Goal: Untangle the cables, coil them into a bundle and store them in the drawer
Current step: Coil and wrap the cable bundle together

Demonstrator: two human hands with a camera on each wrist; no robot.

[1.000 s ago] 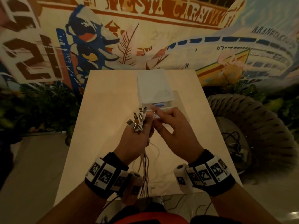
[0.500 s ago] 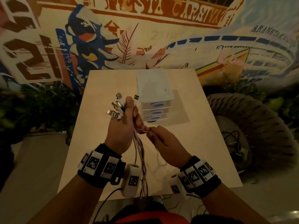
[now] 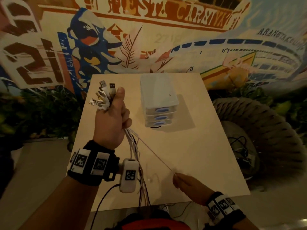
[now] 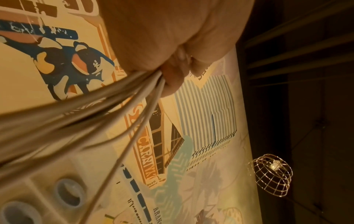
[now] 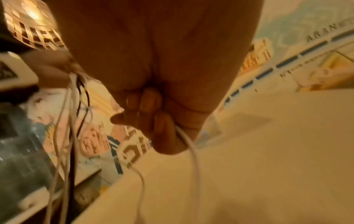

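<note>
My left hand (image 3: 111, 119) is raised above the table's left side and grips a bundle of white cables (image 3: 132, 146). Several USB plugs (image 3: 103, 95) fan out above its fist. The cables (image 4: 107, 106) leave the fist and hang down past the table's near edge. One white cable (image 3: 156, 156) runs taut and slanting from the left fist to my right hand (image 3: 187, 184), which pinches it low near the table's front. In the right wrist view that cable (image 5: 188, 144) comes out from between the thumb and curled fingers. A small white drawer unit (image 3: 157, 98) with three blue-handled drawers, all closed, stands on the table behind.
The pale wooden table (image 3: 207, 146) is narrow, with floor on both sides. A large woven pouf (image 3: 265, 133) sits at the right, with dark cables (image 3: 240, 150) on it. A painted mural wall and plants (image 3: 33, 113) lie behind and to the left.
My left hand has risen up and to the left with the plug bundle. My right hand has pulled back toward me and to the right, drawing one cable out taut.
</note>
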